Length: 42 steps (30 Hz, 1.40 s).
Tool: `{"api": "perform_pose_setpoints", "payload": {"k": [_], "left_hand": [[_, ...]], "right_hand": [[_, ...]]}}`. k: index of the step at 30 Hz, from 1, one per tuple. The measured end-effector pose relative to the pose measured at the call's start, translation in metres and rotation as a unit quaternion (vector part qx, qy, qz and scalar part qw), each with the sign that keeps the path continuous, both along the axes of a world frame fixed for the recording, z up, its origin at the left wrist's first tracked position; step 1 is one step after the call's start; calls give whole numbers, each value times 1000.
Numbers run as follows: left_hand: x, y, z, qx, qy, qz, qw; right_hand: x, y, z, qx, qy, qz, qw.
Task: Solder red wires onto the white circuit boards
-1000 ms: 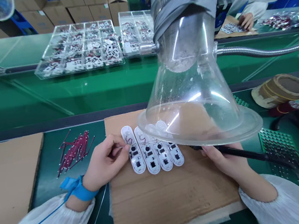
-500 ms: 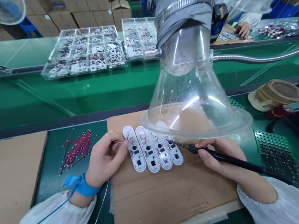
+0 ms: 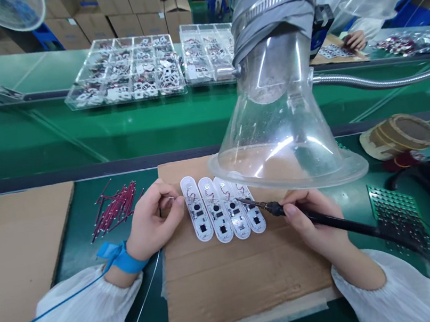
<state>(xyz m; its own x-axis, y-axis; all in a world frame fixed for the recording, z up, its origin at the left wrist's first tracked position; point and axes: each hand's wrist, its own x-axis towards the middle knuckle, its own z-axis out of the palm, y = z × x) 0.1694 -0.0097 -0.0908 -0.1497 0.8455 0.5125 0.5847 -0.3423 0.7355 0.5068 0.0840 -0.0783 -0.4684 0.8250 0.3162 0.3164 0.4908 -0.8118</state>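
Several white oblong housings with small circuit boards (image 3: 223, 213) lie side by side on a brown cardboard sheet (image 3: 241, 281). My left hand (image 3: 154, 224) is pinched shut on a thin solder wire, its end reaching toward the leftmost housing. My right hand (image 3: 312, 219) grips a black soldering iron (image 3: 329, 222) like a pen, its tip touching the rightmost boards. A blue wrist strap (image 3: 118, 257) circles my left wrist.
A clear fume funnel (image 3: 281, 129) on a hose hangs just above the boards. A pile of dark red wires (image 3: 116, 209) lies to the left. Clear compartment trays (image 3: 126, 69) stand behind the green belt. A tape roll (image 3: 399, 134) and green pin board (image 3: 398, 214) are at right. Another person's hand (image 3: 354, 40) works far right.
My right hand has come out from under the funnel and brought the iron's tip left onto the boards. The left hand stays pinched on the wire.
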Motion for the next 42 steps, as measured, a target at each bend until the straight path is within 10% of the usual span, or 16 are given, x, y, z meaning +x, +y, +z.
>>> {"api": "perform_pose_setpoints", "payload": {"k": [42], "left_hand": [[3,2,7,3,46,2,999]], "right_hand": [[-11,-1,2,-21,-20,30,999]]}}
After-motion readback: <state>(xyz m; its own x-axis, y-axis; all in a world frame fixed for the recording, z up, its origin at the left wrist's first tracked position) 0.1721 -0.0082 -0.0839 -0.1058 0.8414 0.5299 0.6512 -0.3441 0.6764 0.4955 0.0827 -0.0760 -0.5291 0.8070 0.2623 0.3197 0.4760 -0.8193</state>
